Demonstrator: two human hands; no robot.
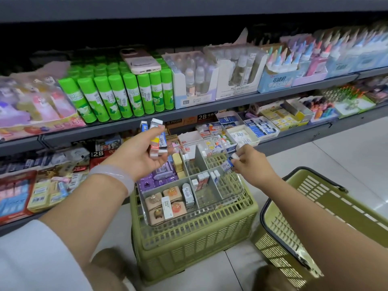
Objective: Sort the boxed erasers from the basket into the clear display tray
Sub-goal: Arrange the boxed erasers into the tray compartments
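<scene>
Erasers (157, 137), small glossy rectangular boxes, stand fanned in the left hand (141, 155), fingers and thumb curled round the bunch above the tray's (241, 198) far left; the right hand (253, 162) pinches one blue-and-white eraser box (227, 164) between fingertips over the tray's far right compartment. Clear hard plastic with grey dividers, the tray rests on an upturned olive slatted crate (195, 246); more boxed erasers stand upright in its middle compartments; a matching slatted basket (327, 206) sits just right on smooth tile.

Stationery shop, stocked shelves (189, 106), glue sticks (117, 95)
</scene>
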